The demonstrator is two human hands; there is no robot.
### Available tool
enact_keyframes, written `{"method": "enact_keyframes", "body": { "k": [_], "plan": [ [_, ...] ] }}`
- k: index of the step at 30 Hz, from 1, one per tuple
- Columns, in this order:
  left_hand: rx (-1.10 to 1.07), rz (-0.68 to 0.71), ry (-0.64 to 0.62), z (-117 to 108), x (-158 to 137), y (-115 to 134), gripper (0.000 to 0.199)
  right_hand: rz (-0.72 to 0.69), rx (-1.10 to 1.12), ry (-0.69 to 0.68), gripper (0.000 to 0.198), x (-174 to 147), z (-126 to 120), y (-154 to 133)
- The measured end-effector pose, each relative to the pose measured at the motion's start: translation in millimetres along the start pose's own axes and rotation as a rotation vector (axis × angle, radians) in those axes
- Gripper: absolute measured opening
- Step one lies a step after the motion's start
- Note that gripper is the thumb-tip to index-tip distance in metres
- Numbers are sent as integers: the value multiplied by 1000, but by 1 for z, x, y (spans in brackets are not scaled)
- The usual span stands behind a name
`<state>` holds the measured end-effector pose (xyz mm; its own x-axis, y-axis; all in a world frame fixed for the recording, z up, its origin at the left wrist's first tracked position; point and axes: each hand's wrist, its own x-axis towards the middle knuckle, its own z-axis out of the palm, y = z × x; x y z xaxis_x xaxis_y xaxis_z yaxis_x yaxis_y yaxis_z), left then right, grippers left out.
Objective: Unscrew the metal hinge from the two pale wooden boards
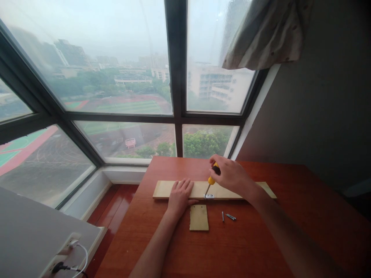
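A long pale wooden board (228,192) lies crosswise on the red-brown table. My left hand (181,195) rests flat on its left part, fingers stretched out. My right hand (228,173) grips a screwdriver (211,180) with a yellow and black handle, held tilted. The screwdriver's tip meets a small silver metal hinge or plate (209,196) at the board's near edge; which of the two it is I cannot tell. Just below sits a small square wooden piece (199,218) with two holes near its top edge. Several screws (230,217) lie to its right.
The table (237,251) reaches toward large windows with dark frames (178,77). A curtain (266,34) hangs at the upper right. At the lower left, a wall socket (68,247) has plugs and cords in it, beside a red floor (116,204).
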<state>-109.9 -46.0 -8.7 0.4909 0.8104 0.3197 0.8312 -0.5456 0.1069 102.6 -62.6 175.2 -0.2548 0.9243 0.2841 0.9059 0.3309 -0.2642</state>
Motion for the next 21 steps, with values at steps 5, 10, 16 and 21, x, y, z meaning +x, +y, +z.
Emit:
{"method": "enact_keyframes", "body": {
  "k": [5,10,16,21],
  "plan": [
    [-9,-1,8,-2,0,0,70,-32,69,-26,17,-4,-1,3],
    [-4,-5,4,-2,0,1,70,22,-39,-1,13,-4,-3,-1],
    [-7,-11,-16,-1,1,1,72,25,1,34,16,-5,3,3],
    [-2,-3,-2,0,0,0,73,1,79,23,15,-5,3,6]
  ]
}}
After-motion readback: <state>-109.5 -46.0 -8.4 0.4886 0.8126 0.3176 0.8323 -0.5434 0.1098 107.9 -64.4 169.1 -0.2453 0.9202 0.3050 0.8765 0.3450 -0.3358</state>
